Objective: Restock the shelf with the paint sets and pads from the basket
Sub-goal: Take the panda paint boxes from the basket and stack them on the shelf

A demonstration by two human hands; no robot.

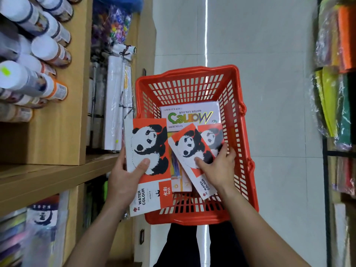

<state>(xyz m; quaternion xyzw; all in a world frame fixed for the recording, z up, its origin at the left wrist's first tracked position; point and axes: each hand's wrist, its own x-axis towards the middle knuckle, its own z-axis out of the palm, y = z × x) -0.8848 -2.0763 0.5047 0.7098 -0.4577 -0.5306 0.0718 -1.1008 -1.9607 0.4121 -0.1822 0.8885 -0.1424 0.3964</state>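
Your left hand (125,182) grips a flat glossy panda pad (149,151); your right hand (217,168) clamps a smaller pad (192,151) inside the slotted red plastic basket (244,143), Marie's box (190,114) behind.

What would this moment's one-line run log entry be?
left hand: holds large panda pad | right hand: grasping small panda pad in red basket | Marie's paint set: in basket

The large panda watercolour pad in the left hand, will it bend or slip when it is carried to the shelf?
The large panda pad looks fairly stiff: it stays flat though the left hand pinches only one edge. Its cover looks smooth, so it may slide. It seems light, held one-handed.
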